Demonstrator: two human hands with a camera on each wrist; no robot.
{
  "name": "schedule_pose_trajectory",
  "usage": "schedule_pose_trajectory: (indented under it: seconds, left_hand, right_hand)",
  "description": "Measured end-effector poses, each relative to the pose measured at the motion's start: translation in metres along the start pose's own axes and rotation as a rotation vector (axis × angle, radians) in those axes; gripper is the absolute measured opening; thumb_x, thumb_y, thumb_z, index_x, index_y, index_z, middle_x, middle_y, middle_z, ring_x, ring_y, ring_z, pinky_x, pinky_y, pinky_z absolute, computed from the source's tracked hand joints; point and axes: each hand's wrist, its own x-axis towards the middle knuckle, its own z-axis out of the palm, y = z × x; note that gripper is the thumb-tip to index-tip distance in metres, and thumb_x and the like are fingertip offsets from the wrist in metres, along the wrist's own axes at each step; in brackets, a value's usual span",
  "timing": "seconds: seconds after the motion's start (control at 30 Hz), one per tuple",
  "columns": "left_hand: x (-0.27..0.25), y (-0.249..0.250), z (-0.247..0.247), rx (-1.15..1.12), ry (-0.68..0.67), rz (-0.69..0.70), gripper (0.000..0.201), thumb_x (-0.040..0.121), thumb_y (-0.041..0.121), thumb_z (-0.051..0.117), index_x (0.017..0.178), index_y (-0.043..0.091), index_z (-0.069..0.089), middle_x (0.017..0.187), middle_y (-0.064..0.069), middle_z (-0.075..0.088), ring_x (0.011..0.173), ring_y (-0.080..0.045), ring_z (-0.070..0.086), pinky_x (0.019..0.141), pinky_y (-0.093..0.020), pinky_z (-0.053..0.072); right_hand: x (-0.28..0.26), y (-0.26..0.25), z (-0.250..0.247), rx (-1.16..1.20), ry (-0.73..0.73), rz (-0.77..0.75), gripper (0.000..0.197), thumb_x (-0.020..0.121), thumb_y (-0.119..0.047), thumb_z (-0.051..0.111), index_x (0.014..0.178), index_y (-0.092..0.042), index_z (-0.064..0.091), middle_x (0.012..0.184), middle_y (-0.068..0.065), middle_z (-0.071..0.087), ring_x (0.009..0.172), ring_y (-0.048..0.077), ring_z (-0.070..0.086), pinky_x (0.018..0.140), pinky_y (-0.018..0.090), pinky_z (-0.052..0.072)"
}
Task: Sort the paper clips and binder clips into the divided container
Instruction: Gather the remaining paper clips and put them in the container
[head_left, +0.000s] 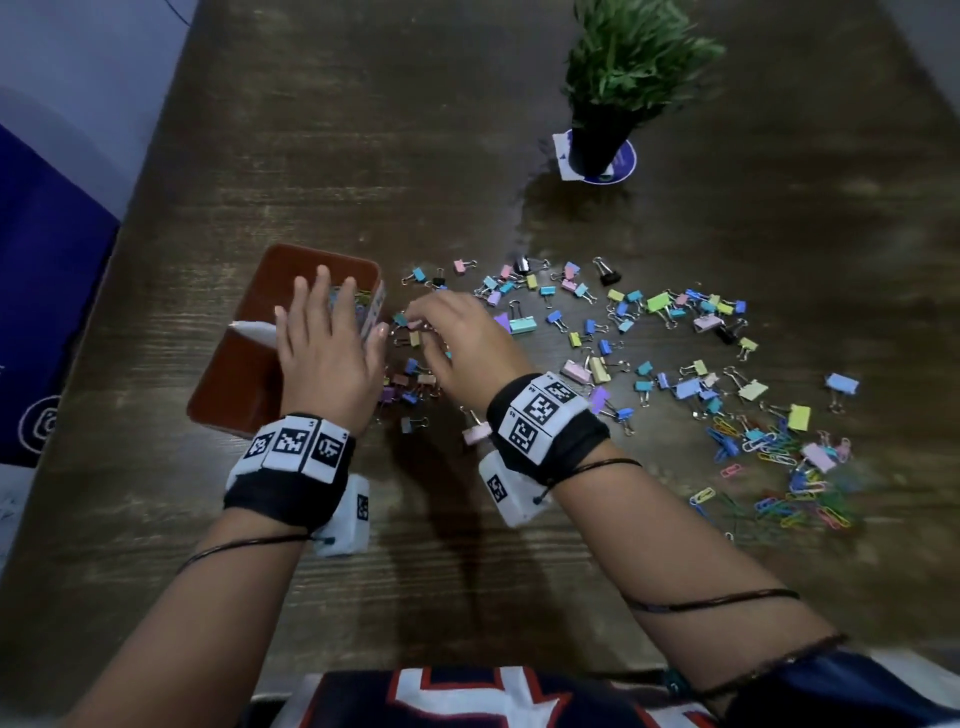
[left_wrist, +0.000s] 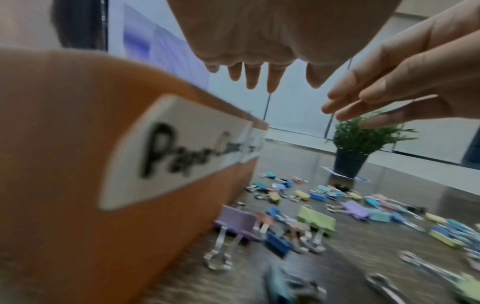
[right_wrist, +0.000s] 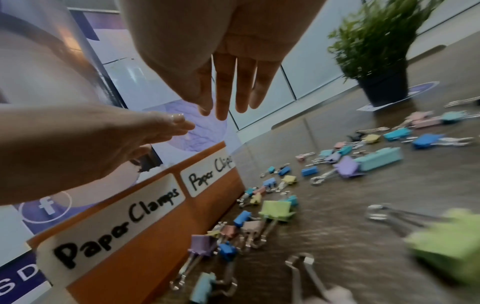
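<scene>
A brown divided container (head_left: 291, 252) stands at the table's left; its side labels read "Paper Clamps" and "Paper Clips" (right_wrist: 207, 174). My left hand (head_left: 332, 306) hovers flat over it with fingers spread, holding nothing. My right hand (head_left: 421, 325) reaches down over the small binder clips (head_left: 415, 382) lying against the container's right wall, fingers extended and nothing pinched between them in the right wrist view (right_wrist: 226, 102). Colourful binder clips (head_left: 623, 332) are scattered across the middle. A heap of paper clips (head_left: 789, 467) lies at the near right. Some paper clips (head_left: 361, 300) show in the far compartment.
A potted green plant (head_left: 618, 88) stands on a round coaster at the back right. A blue banner (head_left: 41, 312) hangs beside the table's left edge. Bare wooden tabletop (head_left: 363, 130) lies behind the container and in front of my wrists.
</scene>
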Motion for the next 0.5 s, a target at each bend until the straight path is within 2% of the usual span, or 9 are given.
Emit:
schedule_pose_trajectory:
  seconds: [0.13,0.23,0.33,0.43,0.5]
  left_hand:
    - [-0.011,0.049,0.017,-0.097,-0.077,0.137,0.051,0.097,0.027,0.048,0.144,0.009,0.037,0.154,-0.012,0.028,0.146,-0.03,0.013,0.119,-0.043,0.012]
    - [-0.025,0.084,0.035,-0.115,-0.13,0.209,0.051,0.092,0.023,0.058,0.138,0.004,0.046,0.145,-0.016,0.039,0.141,-0.034,0.024,0.116,-0.045,0.022]
    - [-0.042,0.117,0.053,-0.11,-0.154,0.252,0.042,0.089,0.024,0.062,0.127,0.008,0.056,0.136,-0.011,0.047,0.133,-0.031,0.031,0.11,-0.045,0.031]
    - [-0.058,0.15,0.068,-0.111,-0.261,0.274,0.032,0.089,0.027,0.061,0.119,0.013,0.062,0.131,-0.005,0.049,0.127,-0.027,0.033,0.105,-0.045,0.035]
    - [-0.067,0.171,0.08,-0.119,-0.314,0.345,0.028,0.088,0.026,0.062,0.112,0.012,0.067,0.124,-0.006,0.054,0.122,-0.029,0.038,0.102,-0.044,0.038]
  right_hand:
    - [-0.042,0.032,-0.036,-0.062,-0.02,0.059,0.021,0.084,-0.002,0.053,0.101,-0.006,0.064,0.104,0.008,0.062,0.098,0.027,0.052,0.085,0.032,0.042]
    - [-0.078,0.059,-0.065,-0.096,-0.055,0.148,0.02,0.085,-0.004,0.053,0.1,-0.008,0.065,0.103,0.007,0.062,0.099,0.027,0.051,0.086,0.036,0.043]
    - [-0.117,0.084,-0.091,-0.097,-0.064,0.237,0.016,0.086,-0.004,0.052,0.096,-0.009,0.064,0.1,0.006,0.061,0.098,0.027,0.05,0.085,0.037,0.041]
    - [-0.156,0.107,-0.114,-0.132,-0.094,0.322,0.012,0.087,-0.007,0.054,0.094,-0.009,0.063,0.098,0.007,0.06,0.099,0.027,0.049,0.08,0.026,0.034]
    - [-0.181,0.121,-0.13,-0.159,-0.145,0.392,0.012,0.088,-0.009,0.053,0.095,-0.01,0.062,0.1,0.005,0.06,0.101,0.024,0.047,0.08,0.026,0.034]
